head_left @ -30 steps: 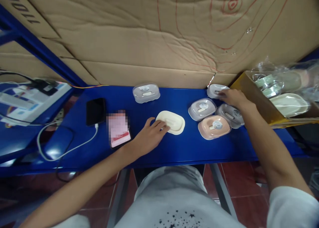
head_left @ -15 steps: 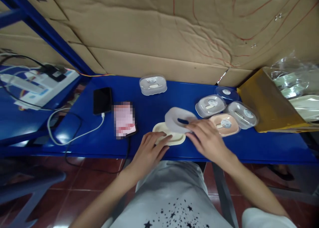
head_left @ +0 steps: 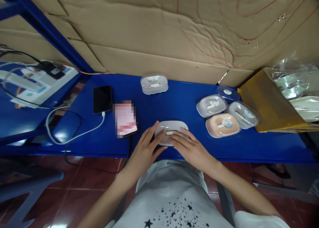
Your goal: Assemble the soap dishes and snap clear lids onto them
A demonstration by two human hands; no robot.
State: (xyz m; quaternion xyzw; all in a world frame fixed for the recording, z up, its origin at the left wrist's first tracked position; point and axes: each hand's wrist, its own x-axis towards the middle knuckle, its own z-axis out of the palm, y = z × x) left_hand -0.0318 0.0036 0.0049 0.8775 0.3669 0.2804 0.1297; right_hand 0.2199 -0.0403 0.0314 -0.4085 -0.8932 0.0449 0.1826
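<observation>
A grey oval soap dish lies on the blue table close to its front edge, with a small pale slot in its middle. My left hand grips its left end, fingers on the top and the thumb along the near side. From the right, my right hand holds the other end, its fingers laid across the top. The cream base seen under the grey piece earlier is now covered, showing pale through the slot.
Finished-looking soap dishes in clear covers stand around: a grey one at the back, a peach one and others at right. A taped carton holds bagged parts. At left lie a black phone, a lit phone and a power strip.
The grey slotted piece has come down from my right hand's raised grip onto the cream base. My right hand has moved left and down, and both hands now sit on the dish.
</observation>
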